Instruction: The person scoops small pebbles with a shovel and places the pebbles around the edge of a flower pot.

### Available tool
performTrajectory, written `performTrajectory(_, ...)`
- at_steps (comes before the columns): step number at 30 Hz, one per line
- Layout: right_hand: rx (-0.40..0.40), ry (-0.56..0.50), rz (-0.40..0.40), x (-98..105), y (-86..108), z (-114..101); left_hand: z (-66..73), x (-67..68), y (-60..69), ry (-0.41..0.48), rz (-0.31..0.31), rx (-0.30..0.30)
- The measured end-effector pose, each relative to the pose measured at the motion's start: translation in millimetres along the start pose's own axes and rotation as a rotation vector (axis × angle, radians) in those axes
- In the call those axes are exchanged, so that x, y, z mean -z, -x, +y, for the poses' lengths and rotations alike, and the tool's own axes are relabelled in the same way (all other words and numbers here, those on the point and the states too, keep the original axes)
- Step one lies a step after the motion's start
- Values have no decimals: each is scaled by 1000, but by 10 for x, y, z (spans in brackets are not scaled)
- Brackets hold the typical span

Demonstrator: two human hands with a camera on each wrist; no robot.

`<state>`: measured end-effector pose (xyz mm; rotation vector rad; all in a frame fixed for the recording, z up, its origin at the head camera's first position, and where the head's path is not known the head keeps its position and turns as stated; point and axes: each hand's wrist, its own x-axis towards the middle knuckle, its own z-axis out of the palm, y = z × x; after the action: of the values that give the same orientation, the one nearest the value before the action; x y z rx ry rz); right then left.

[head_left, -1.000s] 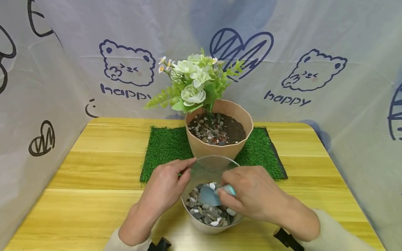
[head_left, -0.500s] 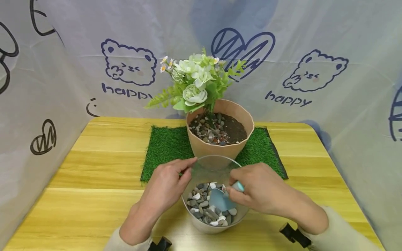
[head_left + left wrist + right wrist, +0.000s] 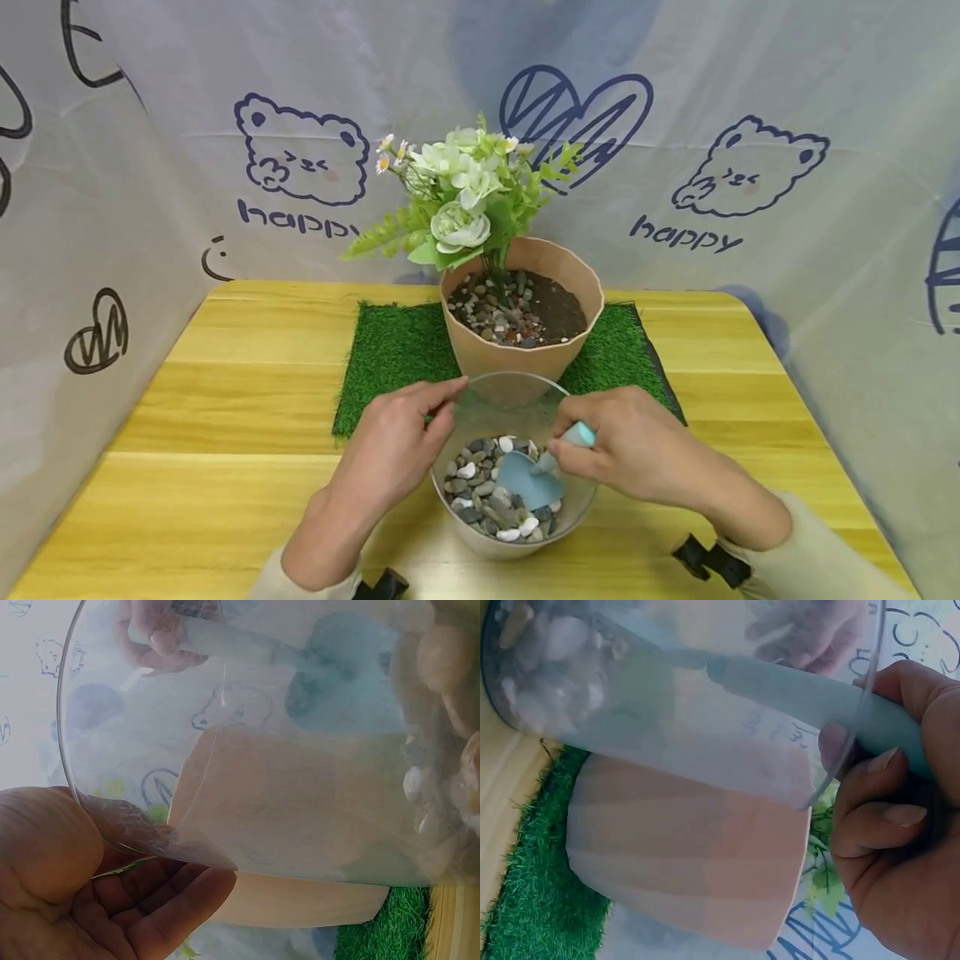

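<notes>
A clear container [image 3: 517, 408] with grey and white pebbles [image 3: 491, 508] in its bottom stands at the front of the table. My left hand [image 3: 401, 437] holds its left side at the rim, the index finger lying along the edge. In the left wrist view, part of that hand [image 3: 150, 907] shows below the clear wall. Over the right rim, my right hand [image 3: 633, 446] grips the handle of a small light-blue shovel [image 3: 528, 481]. The shovel's blade points down onto the pebbles, inside the container. The right wrist view shows the fingers curled round the handle [image 3: 802, 694].
Just behind the container, a terracotta-coloured flowerpot [image 3: 525, 358] stands on a green artificial-grass mat [image 3: 397, 350]. It holds dark soil [image 3: 562, 304], small stones and white flowers [image 3: 461, 200] with green leaves. Printed cloth [image 3: 420, 67] hangs behind and beside the wooden table [image 3: 225, 417].
My right hand has shifted to the right with the shovel, and its blade has moved toward the container's right side. The left hand has stayed on the rim.
</notes>
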<state>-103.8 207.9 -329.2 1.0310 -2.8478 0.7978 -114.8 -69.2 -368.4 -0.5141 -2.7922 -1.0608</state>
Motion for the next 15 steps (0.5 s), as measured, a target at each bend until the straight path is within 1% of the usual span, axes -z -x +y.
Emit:
performTrajectory(3,-44,-15,-30,-9,-4,-13,0,2,3,-3,0,-1)
performTrajectory(7,-75,-48,-57,-26,-7,-29,-1,5,9,-1,1,3)
performTrajectory(12,-120,-85,-37,30,17,-49,-3,0,8,2,-6,0)
performTrajectory(15,-126,-100,-33,38,15,-60,-7,-1,8,-2,2,-3)
